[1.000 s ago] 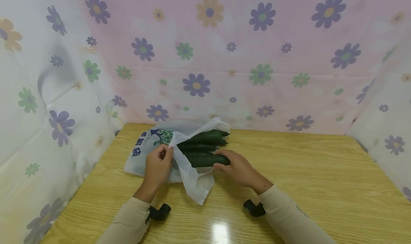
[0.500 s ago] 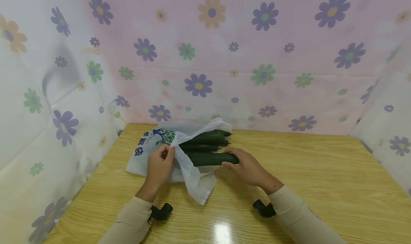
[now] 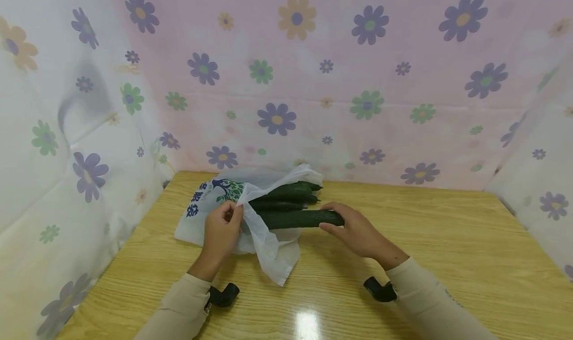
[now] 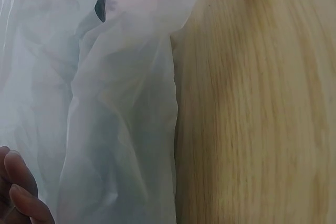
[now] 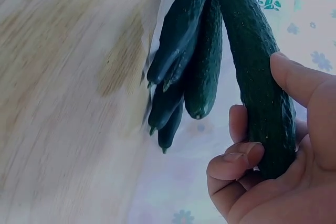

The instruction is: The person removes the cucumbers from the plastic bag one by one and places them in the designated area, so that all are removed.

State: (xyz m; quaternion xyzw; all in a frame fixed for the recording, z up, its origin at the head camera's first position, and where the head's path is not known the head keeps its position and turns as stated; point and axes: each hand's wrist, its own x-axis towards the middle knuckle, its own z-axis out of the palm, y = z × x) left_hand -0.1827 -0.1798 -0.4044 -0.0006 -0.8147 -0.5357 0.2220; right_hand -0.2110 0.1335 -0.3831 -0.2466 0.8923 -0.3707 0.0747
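Observation:
A white plastic bag [image 3: 215, 220] with blue and green print lies on its side at the table's left, mouth facing right. My left hand [image 3: 222, 226] pinches the near edge of the bag's mouth. A long dark green cucumber [image 3: 291, 219] reaches partly out of the bag. My right hand [image 3: 355, 229] grips its outer end, thumb on one side and fingers on the other, as the right wrist view shows. Several more cucumbers [image 3: 286, 193] lie in the bag's mouth behind it, their tips poking out. In the left wrist view the bag [image 4: 121, 129] hides the cucumbers' lower parts.
The wood-grain table [image 3: 425, 235] spreads under everything. A flower-patterned curtain [image 3: 313, 81] stands along its back edge, with similar white sheets at both sides. Black curved pieces [image 3: 380, 289] stick out from both wrists over the table.
My right hand has moved to the right, drawing the held cucumber further out of the bag. The left hand stays at the bag's edge, and the other cucumbers keep their places.

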